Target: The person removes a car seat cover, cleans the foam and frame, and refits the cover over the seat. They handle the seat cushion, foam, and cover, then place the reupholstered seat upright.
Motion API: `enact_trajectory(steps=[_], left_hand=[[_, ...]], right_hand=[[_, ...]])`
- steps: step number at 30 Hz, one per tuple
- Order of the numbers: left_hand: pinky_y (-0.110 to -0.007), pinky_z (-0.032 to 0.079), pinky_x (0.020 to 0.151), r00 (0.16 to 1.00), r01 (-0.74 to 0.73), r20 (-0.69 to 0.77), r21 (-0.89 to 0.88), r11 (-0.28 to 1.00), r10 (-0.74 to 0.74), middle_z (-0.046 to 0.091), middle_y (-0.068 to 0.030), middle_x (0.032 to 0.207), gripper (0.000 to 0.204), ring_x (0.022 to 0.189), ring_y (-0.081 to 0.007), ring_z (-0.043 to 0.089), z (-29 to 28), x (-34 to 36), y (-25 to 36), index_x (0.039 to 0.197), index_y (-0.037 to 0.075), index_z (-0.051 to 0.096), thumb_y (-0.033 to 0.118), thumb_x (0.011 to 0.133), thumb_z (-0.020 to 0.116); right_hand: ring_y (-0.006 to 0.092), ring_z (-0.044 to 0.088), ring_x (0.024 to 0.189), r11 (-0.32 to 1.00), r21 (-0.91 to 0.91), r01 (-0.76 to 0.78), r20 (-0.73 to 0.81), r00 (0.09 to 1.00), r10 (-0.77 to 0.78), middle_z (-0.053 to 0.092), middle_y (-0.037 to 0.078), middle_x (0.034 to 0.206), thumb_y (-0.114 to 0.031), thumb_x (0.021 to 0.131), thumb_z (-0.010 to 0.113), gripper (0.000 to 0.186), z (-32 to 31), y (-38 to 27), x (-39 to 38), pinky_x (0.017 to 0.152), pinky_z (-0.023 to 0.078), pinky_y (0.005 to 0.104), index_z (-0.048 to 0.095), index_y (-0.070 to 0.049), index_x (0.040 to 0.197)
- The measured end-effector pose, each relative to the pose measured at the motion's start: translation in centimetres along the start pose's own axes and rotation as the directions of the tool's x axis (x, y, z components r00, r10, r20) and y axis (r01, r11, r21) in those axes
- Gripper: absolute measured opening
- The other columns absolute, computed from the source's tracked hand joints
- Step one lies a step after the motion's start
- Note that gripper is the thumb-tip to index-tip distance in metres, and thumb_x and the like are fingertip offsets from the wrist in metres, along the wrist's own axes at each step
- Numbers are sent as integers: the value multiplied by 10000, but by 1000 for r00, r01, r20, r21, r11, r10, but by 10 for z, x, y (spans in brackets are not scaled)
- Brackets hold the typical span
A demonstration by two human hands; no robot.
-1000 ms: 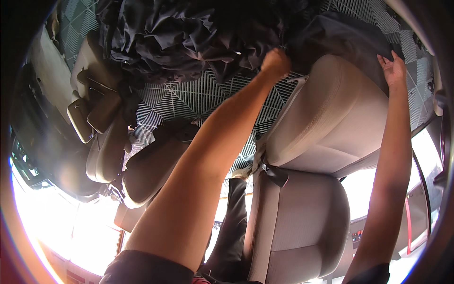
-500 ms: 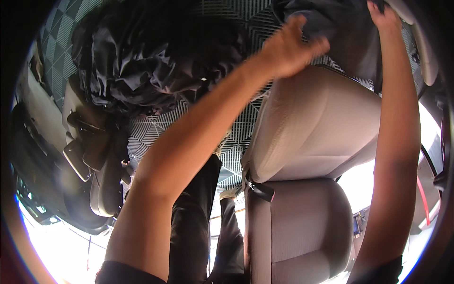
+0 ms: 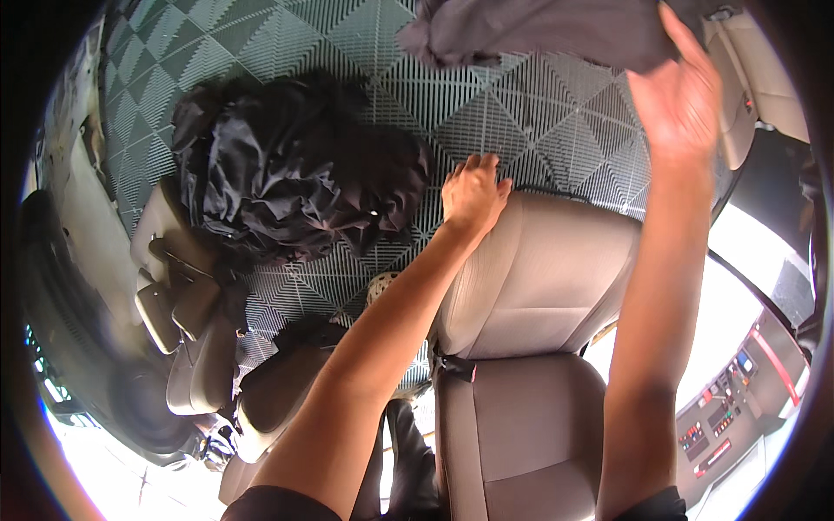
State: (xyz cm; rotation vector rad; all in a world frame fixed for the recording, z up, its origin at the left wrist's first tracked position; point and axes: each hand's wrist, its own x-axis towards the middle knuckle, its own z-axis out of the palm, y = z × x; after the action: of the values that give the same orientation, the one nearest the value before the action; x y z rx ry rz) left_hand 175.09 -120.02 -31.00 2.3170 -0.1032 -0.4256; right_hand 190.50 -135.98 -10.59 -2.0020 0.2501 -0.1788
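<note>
My right hand [image 3: 682,100] is raised at the upper right and grips the end of a dark cloth [image 3: 547,30]. The cloth stretches left along the top of the view, and some of the fingers are hidden in it. Lower and further left, my left hand [image 3: 473,195] is at the top left corner of the taupe vehicle seat [image 3: 547,278]. Its fingers are slightly bent and a little apart, with nothing seen in them. Left of that hand, a heap of shiny black fabric [image 3: 304,165] lies crumpled on the floor.
Grey grid-patterned floor tiles [image 3: 556,122] spread beneath everything. More seats [image 3: 195,378] stand along the left. A black seat-belt buckle [image 3: 456,369] sits at the near seat's hinge. Beyond my right arm is a panel with coloured switches [image 3: 717,417].
My left hand has come down and left from beside the cloth to the seat's top corner. The cloth has shifted up, away from the seat, with my right hand at its end. The view has shifted too.
</note>
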Motion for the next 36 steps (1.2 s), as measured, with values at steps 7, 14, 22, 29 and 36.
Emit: enact_trajectory(steps=[7,14,22,29,36], left_hand=[[-486,502,1083,985,113,140,-62,992,-104,539,-266,1424,775,1286,-425,584,-68,-91,-2,1543,19,418,450,969,711],[-509,469,1112,989,148,25,-330,932,-148,506,-236,1439,964,1317,-405,537,-210,-175,72,1588,15,319,453,890,820],[-528,365,1207,749,-640,-510,-394,660,422,282,-267,1611,1241,1509,-420,322,-352,-262,369,1627,6,237,553,742,913],[-681,169,1239,409,-897,-667,-170,408,623,146,-319,1685,1357,1571,-483,189,-412,-389,630,1630,-34,238,748,700,841],[-323,470,611,330,-813,-595,-574,-99,733,596,-8,667,224,625,-140,587,-411,-518,739,1135,14,700,207,1079,603]], right_hand=[[314,498,1447,531,776,-340,559,762,-329,539,246,1521,-136,1139,380,437,-158,-213,21,1248,386,440,499,114,1478],[136,643,1161,984,99,146,210,964,-164,650,92,1373,-239,951,664,615,-343,-482,-60,1083,486,329,540,27,1491],[106,665,1017,669,-728,149,-11,973,-230,707,40,1177,23,741,688,646,-490,-788,-269,958,509,250,604,33,1382],[92,703,981,627,-711,318,-9,888,-460,718,14,1141,-58,936,585,436,-613,-989,-476,914,563,257,625,-15,1368],[137,691,1081,576,-816,54,-401,665,-630,712,36,1206,-139,964,623,433,-738,-1051,-656,949,533,286,623,-55,1389]])
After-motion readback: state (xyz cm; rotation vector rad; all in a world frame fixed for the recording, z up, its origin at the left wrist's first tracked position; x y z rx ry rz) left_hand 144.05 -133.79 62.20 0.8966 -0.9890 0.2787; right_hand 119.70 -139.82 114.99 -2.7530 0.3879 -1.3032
